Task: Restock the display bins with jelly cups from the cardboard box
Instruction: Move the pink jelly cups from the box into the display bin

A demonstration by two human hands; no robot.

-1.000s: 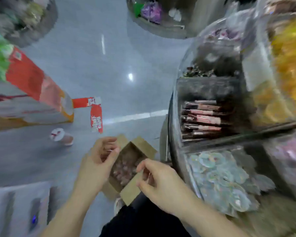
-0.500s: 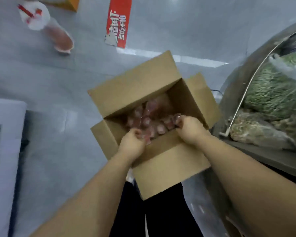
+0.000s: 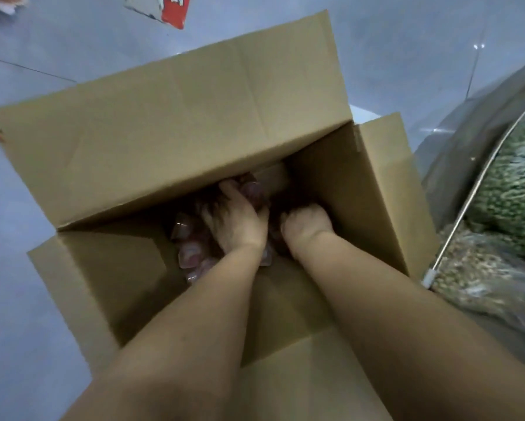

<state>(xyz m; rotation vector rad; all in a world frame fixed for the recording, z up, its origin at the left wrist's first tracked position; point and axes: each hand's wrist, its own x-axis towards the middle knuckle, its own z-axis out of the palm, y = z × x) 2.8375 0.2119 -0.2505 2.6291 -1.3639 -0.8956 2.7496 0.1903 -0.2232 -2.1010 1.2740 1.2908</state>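
Hands: two in one cardboard box | left hand grips jelly cups; right hand curled, grip unclear

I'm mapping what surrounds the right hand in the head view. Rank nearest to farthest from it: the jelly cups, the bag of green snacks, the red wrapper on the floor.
1. jelly cups: in the cardboard box, under the right hand.
2. bag of green snacks: off to the right.
3. red wrapper: on the floor beyond the box, top of frame.

Both bare arms reach down and forward, side by side. The left hand has its fingers spread and bent. The right hand is curled, fingers hidden.
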